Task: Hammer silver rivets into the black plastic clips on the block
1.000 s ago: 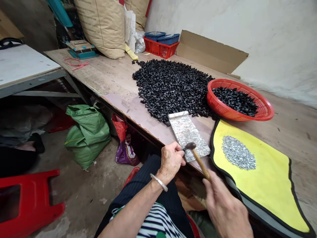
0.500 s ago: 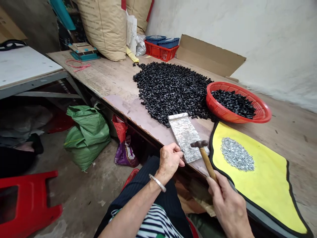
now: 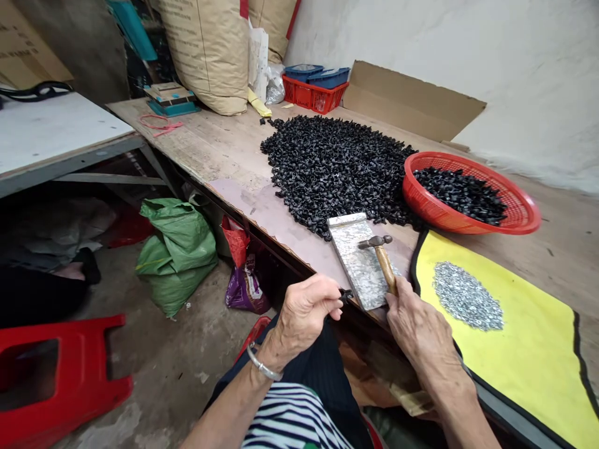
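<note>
Along the near edge of the wooden bench, a small black plastic part is pinched in the grip of the left hand, clamped just beside a scuffed metal plate. A small wooden-handled hammer is clamped in the grip of the right hand, its head held over the plate. Black plastic parts are heaped beyond, more are held in a red plastic basket, and small silver fasteners are piled on a yellow mat.
</note>
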